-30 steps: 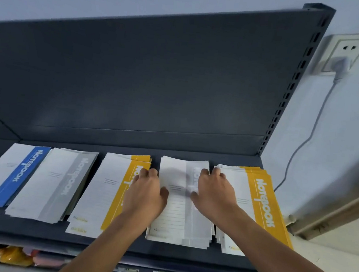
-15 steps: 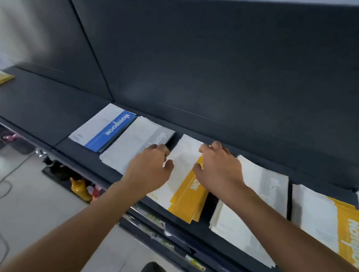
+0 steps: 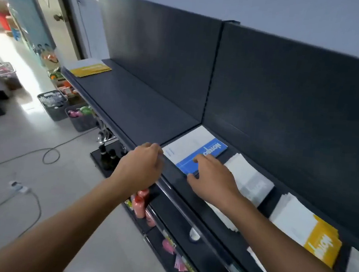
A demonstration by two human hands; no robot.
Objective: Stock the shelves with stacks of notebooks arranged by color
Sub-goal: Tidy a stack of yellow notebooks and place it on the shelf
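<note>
Right hand (image 3: 211, 180) on thin, rectangular blue-and-white notebook (image 3: 191, 147), matte dark shelf (image 3: 133, 109).

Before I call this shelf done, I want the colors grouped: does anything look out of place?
Yes. The far yellow stack lies alone at the left end of the shelf, apart from the near yellow stack on the right. The grey stack is fanned, not squared.
</note>
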